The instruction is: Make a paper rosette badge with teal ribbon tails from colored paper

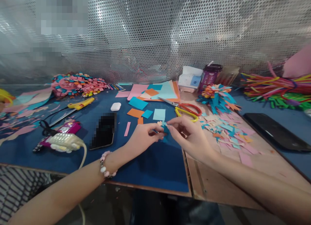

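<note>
My left hand (143, 136) is closed in a pinch on a small piece of blue paper (165, 129) above the blue table mat. From the other side my right hand (190, 136) pinches the upper edge of the same piece with thumb and forefinger. A pale peach scrap (159, 123) shows by my left fingertips. Just beyond lie a light blue paper square (159, 114), an orange slip (135, 112) and blue paper cards (138, 103). Red-and-yellow-handled scissors (187, 110) rest open behind my right hand. My fingers partly hide the piece.
Paper scraps (230, 131) lie to the right, below a fringed paper bundle (218, 97). A black phone (277, 131) is farther right. On the left are another phone (104, 131), a yellow-handled glue gun (81, 103) and a corded power strip (65, 141). A perforated metal panel (150, 33) stands behind.
</note>
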